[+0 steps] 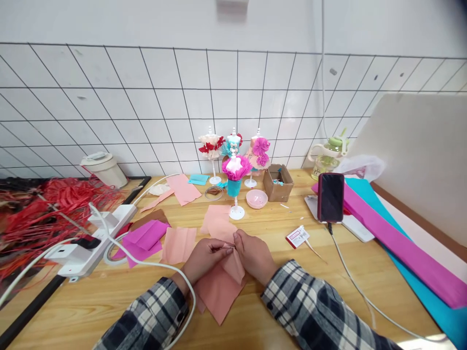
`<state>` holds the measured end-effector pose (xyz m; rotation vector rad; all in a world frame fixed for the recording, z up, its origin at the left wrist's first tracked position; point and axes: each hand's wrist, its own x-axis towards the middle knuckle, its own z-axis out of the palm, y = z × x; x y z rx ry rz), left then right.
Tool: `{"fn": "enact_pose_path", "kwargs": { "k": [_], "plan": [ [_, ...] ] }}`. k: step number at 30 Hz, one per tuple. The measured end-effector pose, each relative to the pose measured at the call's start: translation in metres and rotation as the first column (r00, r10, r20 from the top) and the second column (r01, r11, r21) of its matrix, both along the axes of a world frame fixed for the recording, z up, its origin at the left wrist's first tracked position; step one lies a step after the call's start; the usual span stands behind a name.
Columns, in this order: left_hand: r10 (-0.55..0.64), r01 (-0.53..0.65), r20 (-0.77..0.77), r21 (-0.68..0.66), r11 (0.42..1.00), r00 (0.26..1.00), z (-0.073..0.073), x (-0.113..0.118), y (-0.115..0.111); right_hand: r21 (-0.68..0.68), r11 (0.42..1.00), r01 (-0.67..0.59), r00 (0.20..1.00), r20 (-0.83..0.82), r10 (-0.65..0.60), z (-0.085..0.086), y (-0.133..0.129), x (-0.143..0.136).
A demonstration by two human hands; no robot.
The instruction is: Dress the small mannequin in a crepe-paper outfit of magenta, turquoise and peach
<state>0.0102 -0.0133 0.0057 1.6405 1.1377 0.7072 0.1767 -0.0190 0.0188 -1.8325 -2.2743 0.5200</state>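
Matt, creased peach paper (234,266) over a smooth, wood-grained tabletop (270,311).
Clockwise from that paper: glossy white tiles (222,104) at twelve; a dull cardboard box (277,189) and a smooth, shiny pink plastic bowl (256,199) at one; a phone (330,197) with a glossy dark screen at two; soft plaid cloth sleeves (156,306) at four and eight; a smooth white plastic power strip (100,239) at nine; matt magenta paper (146,238) near ten.

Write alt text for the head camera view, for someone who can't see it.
Two hands, left and right, pinch a piece of peach paper above a wooden table. Behind them stand four small mannequins in ruffled paper outfits, with magenta paper and a power strip to the left and an upright phone to the right.
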Motion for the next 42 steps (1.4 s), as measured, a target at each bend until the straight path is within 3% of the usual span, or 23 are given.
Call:
{"fn": "enact_pose_path", "kwargs": {
  "k": [5,15,21,29,42],
  "plan": [
    [-0.06,0.06,0.014,0.026,0.998,0.998,0.002,-0.001,-0.002,0.027,0.999,0.019,0.999,-0.041,-0.018,-0.001,-0.002,0.002],
    [0.145,-0.155,0.147,0.06,0.986,0.979,-0.003,-0.005,0.0,0.078,0.995,0.062,0.986,-0.162,-0.049,0.0,0.007,-0.009],
    [0.026,-0.035,0.089,0.104,0.994,0.996,-0.002,-0.006,-0.003,0.082,0.996,0.016,0.991,-0.137,-0.004,-0.007,0.003,-0.006],
    [0.086,-0.094,0.076,0.112,0.989,0.993,-0.001,-0.008,-0.004,0.058,0.998,0.012,0.99,-0.143,-0.004,-0.008,0.001,0.001],
    [0.098,-0.102,0.06,0.063,0.993,0.993,-0.001,-0.006,-0.001,0.079,0.996,0.046,0.999,-0.017,-0.045,0.001,-0.001,0.002]
  ]
}}
